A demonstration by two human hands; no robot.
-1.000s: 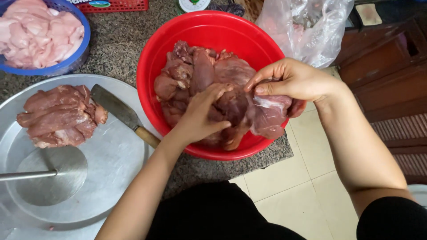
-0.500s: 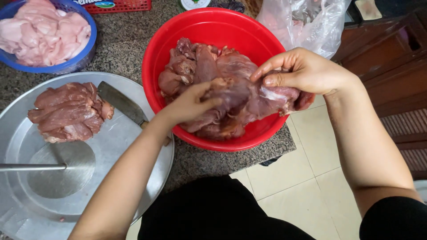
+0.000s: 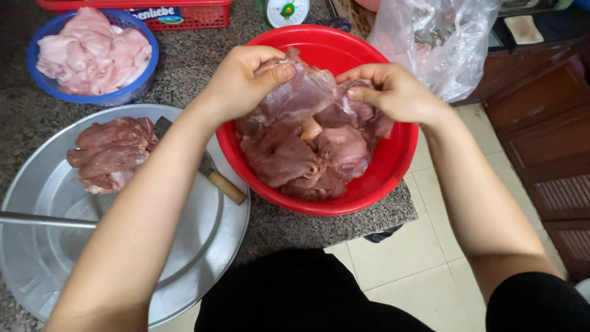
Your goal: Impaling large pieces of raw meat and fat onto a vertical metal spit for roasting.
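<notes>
Over red basin [image 3: 393,178], both hands pinching meat [image 3: 301,101]

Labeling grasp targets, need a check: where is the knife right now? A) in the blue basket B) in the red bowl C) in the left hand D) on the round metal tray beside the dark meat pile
D: the knife lies on the metal tray, its blade next to the dark meat pile; its wooden handle points toward the red bowl, while both the left hand and right hand hold up a piece of meat over that bowl.
</notes>
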